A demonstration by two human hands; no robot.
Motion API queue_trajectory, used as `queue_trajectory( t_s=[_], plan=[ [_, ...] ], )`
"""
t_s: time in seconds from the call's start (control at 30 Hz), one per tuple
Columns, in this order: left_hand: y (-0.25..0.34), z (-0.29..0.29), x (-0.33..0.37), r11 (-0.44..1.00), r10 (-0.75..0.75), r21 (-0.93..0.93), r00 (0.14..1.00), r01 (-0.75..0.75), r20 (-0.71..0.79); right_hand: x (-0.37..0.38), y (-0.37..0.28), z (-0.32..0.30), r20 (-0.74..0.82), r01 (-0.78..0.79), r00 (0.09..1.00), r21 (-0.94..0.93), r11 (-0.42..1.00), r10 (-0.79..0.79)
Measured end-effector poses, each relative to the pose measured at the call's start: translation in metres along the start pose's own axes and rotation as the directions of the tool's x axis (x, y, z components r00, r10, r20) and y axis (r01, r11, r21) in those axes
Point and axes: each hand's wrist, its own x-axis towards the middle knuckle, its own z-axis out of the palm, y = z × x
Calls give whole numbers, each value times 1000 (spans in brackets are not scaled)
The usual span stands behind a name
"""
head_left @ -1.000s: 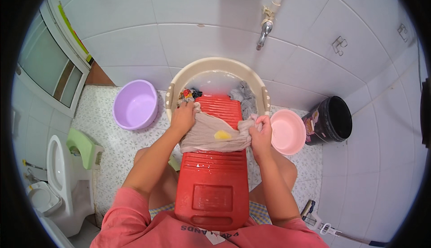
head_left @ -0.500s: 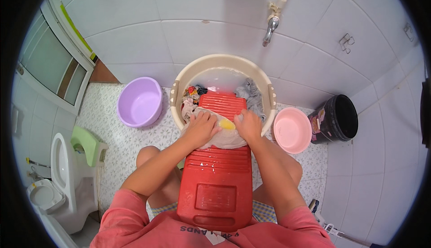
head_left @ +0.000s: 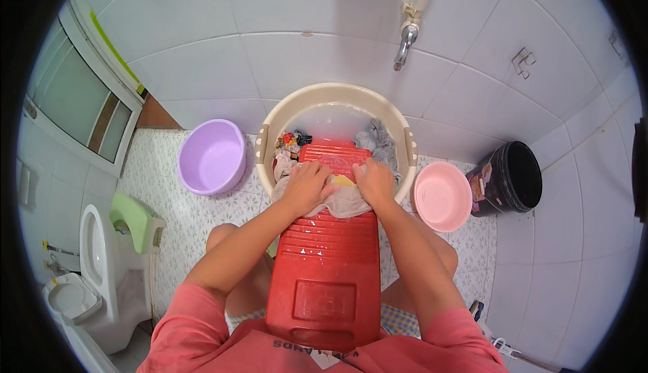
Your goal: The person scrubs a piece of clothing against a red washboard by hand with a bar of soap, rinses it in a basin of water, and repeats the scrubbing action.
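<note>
A red ridged washboard (head_left: 324, 245) leans from my lap into a large beige tub (head_left: 331, 90) holding cloudy water. Across its ridges lies a wet, pale grey-beige cloth garment (head_left: 349, 207). My left hand (head_left: 307, 187) presses on the garment's left part, fingers bent over it. Closed on its right edge is my right hand (head_left: 374, 181). Between the hands shows a yellow patch (head_left: 343, 180) on the cloth; whether it is soap or a print I cannot tell. Grey clothes (head_left: 379, 142) and multicoloured clothes (head_left: 290, 142) sit in the water on either side of the board.
Left of the tub stands a purple basin (head_left: 211, 157); to the right are a pink basin (head_left: 443, 196) and a black bucket (head_left: 516, 177). A tap (head_left: 406, 46) projects from the tiled wall. A green stool (head_left: 135, 221) and a toilet (head_left: 101, 258) are at left.
Both hands have slid slightly away from me up the washboard, carrying the garment with them. More of the lower ridges shows, and the cloth is more bunched.
</note>
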Motion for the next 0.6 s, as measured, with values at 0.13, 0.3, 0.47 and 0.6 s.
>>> queue_trajectory(
  t_s=[0.13, 0.3, 0.47, 0.6],
  plan=[
    [-5, -13, -32, 950, 288, -90, 950, -300, -123, -19, 18, -26, -21, -81, 997, -149, 986, 78],
    [3, -27, -42, 943, 274, -194, 962, -272, -15, -22, 32, -51, 92, -105, 994, 543, 833, 65],
    [30, -36, -30, 880, 290, -453, 917, -143, 274, -35, 76, -21, -56, -74, 986, 703, 708, 158],
    [-7, -15, 19, 930, 79, -358, 996, -86, -35, -39, 61, -28, 72, -186, 969, 847, 498, 238]
  ],
)
